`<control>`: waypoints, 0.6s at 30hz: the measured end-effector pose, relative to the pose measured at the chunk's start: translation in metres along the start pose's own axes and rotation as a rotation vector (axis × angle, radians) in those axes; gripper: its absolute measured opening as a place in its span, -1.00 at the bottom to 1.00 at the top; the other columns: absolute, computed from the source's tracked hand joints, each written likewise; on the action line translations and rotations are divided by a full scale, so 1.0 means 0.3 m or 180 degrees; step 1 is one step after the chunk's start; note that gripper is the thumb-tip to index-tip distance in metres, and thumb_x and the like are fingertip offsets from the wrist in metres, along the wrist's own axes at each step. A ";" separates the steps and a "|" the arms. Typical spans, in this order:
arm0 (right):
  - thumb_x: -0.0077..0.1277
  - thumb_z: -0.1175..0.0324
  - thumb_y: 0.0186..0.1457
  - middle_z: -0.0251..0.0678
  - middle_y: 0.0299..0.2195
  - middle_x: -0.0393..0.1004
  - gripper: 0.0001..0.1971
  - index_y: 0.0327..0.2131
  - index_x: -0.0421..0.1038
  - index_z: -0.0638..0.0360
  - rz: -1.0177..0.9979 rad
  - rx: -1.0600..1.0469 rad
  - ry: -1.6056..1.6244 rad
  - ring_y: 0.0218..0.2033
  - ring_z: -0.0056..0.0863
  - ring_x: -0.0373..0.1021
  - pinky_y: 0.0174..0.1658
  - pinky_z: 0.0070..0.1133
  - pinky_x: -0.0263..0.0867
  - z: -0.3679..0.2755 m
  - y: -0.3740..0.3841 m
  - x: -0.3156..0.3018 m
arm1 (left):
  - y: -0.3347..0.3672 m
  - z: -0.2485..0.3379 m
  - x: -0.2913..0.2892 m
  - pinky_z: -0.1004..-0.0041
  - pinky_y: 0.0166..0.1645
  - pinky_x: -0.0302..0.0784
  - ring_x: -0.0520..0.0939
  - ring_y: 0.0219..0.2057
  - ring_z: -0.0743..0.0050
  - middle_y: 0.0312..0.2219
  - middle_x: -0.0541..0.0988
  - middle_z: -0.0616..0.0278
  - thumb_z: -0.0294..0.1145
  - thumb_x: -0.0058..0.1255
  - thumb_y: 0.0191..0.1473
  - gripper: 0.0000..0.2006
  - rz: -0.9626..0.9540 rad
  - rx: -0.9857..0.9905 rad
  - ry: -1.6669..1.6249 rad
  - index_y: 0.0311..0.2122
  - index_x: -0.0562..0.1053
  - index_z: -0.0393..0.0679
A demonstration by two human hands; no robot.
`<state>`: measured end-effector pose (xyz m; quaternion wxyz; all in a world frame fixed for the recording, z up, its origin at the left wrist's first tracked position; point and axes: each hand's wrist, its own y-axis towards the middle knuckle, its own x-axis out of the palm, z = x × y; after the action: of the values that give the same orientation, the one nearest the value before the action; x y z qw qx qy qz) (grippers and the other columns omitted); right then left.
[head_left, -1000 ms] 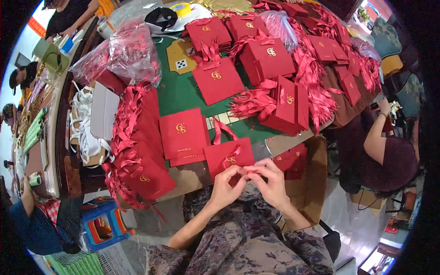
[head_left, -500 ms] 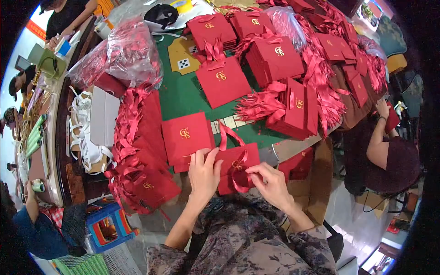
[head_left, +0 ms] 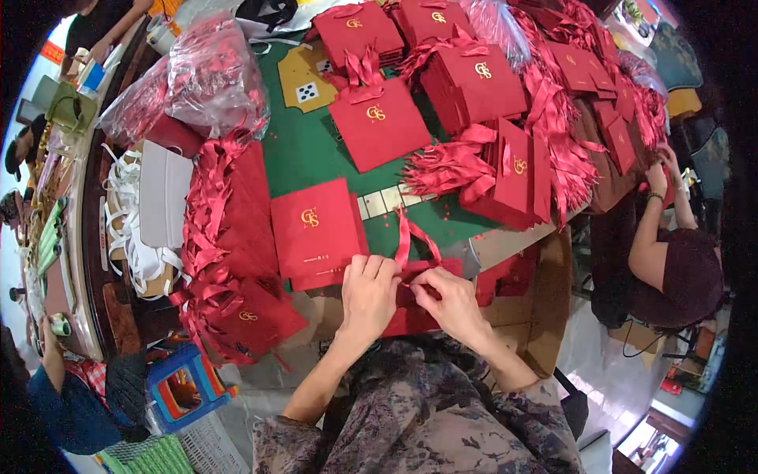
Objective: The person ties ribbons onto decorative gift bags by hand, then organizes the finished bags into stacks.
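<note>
Red bag (head_left: 412, 321) sits at the near edge of the table, just in front of the wearer's body, with its ribbon handle (head_left: 403, 238) arching up and away over the green tabletop (head_left: 304, 154). From my end I see the left hand (head_left: 369, 297) laid over the bag's left side, back of the hand up, fingers bent and close together; I cannot tell whether they pinch anything, since the tips are turned from me. On the right hand (head_left: 452, 306) I have a narrow grip: thumb and forefinger nearly meet over the bag, and what lies between them is too small for me to make out. Both hands cover much of the bag's front.

Just left of my left hand lies a flat pile of red bags (head_left: 317, 231), close enough to crowd that side. Farther left I see a long row of bags (head_left: 245, 245) with bunched ribbons. Beyond the handle, a single bag (head_left: 380, 125) lies with its gold mark up, and a thick stack of bags (head_left: 509, 178) stands to the right. A cardboard box (head_left: 551, 294) is below the table edge, right of my right hand. Off to the far right, a co-worker (head_left: 677, 268) sits with both hands raised near the table.
</note>
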<state>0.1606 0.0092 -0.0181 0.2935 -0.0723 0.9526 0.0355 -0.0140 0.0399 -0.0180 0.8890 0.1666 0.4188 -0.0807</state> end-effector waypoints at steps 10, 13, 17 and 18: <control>0.14 0.47 0.01 -0.19 -0.37 0.51 -0.85 -0.29 0.47 0.20 0.0203 0.0286 0.0115 -0.37 -0.23 0.51 -0.31 -0.41 0.40 -0.014 -0.008 0.006 | -0.002 -0.002 0.006 0.21 -0.29 0.42 0.45 -0.37 0.10 -0.49 0.52 0.13 -0.56 0.17 -0.05 -0.85 -0.0326 -0.0260 -0.0574 -0.36 0.43 -0.22; 0.14 0.48 0.01 -0.20 -0.38 0.50 -0.86 -0.30 0.47 0.20 0.0225 0.0240 -0.0024 -0.36 -0.22 0.51 -0.29 -0.40 0.40 -0.013 -0.013 0.008 | -0.005 0.006 0.001 0.23 -0.29 0.43 0.47 -0.37 0.13 -0.48 0.54 0.12 -0.55 0.19 -0.04 -0.85 -0.0414 -0.0366 -0.0696 -0.35 0.44 -0.23; 0.15 0.47 0.00 -0.21 -0.38 0.49 -0.86 -0.31 0.47 0.20 0.0267 0.0261 -0.0015 -0.36 -0.21 0.50 -0.29 -0.39 0.39 0.003 -0.020 0.021 | -0.014 -0.001 0.008 0.25 -0.28 0.45 0.51 -0.36 0.16 -0.47 0.56 0.12 -0.51 0.22 -0.05 -0.83 -0.0564 -0.0483 -0.0736 -0.33 0.45 -0.23; 0.15 0.47 0.00 -0.21 -0.38 0.49 -0.86 -0.31 0.47 0.20 0.0265 0.0261 -0.0012 -0.36 -0.21 0.50 -0.29 -0.39 0.39 -0.002 -0.020 0.020 | -0.017 -0.004 0.011 0.25 -0.28 0.45 0.51 -0.36 0.16 -0.47 0.56 0.12 -0.51 0.22 -0.05 -0.83 -0.0564 -0.0485 -0.0733 -0.33 0.45 -0.23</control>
<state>0.1563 0.0025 -0.0213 0.2962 -0.0204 0.9549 0.0089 -0.0140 0.0357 -0.0224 0.9306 0.0507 0.3321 -0.1454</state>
